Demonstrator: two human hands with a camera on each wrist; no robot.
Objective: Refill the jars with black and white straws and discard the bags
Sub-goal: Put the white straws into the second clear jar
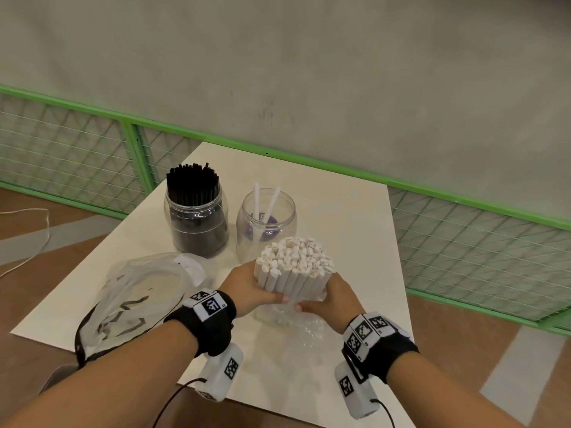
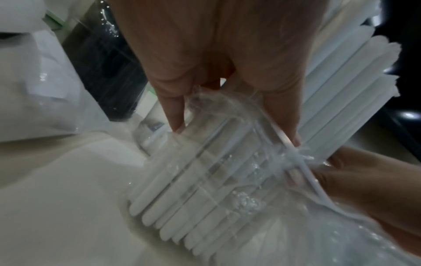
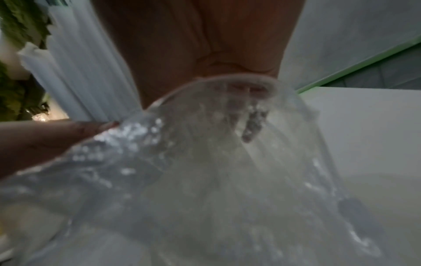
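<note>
Hands meet low over the near middle of the table (image 1: 355,211), both clamped on one bundle of white straws (image 1: 293,261) standing upright between them: the left hand (image 1: 247,288) wraps its left side, and the right hand (image 1: 330,298) grips the right side, its fingers also catching the clear bag (image 1: 296,325) that sheathes the bundle's lower end and trails toward the person. Just beyond the bundle stands a clear jar (image 1: 265,220) holding two white straws, with a jar of black straws (image 1: 196,211) beside it on the left, and an empty bag (image 1: 136,291) lies left of the left hand.
</note>
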